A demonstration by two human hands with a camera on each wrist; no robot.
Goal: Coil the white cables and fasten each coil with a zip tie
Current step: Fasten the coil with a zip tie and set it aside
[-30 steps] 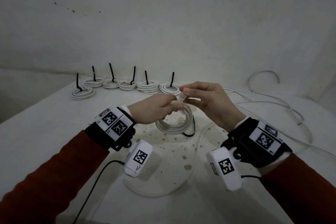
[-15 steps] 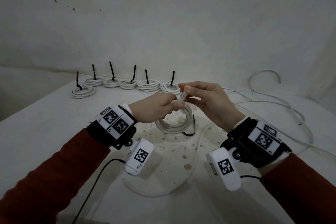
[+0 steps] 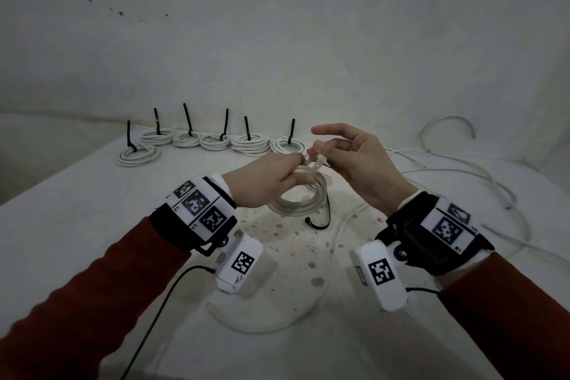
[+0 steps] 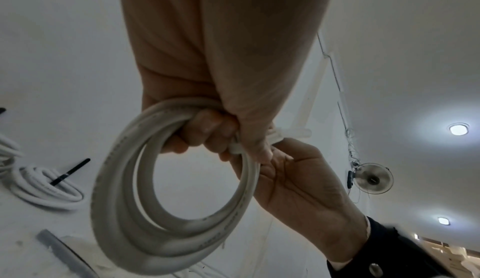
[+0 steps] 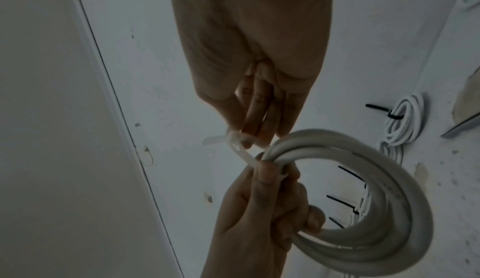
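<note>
along the back edge of the table point(image 3: 77, 194) six finished coils point(image 3: 250, 144) already sit in a row, each cinched with a black zip tie point(image 3: 187, 119) whose tail sticks up, so i judge a good share of the job done. the seventh, the white cable coil point(image 3: 297, 200), is off the table between my hands: my left hand point(image 3: 265, 183) is curled round its top, bunching the loops together, and my right hand point(image 3: 354, 160) pinches a translucent white zip tie point(image 3: 316, 160) at that same spot with thumb and middle fingers while the index finger points free. from the right wrist view the tie seems looped at the bundle with its tail poking out sideways, but i cannot tell whether it is threaded through its head, and it looks loose. left to do, as i see it: pull it tight, set the coil down, then deal with the loose white cables point(image 3: 462, 176) sprawled to my right. a stray black zip tie point(image 3: 320, 222) lies on the stained tabletop right under the coil, and one cable run point(image 3: 308, 302) curves beneath my wrists, which could snag.
</note>
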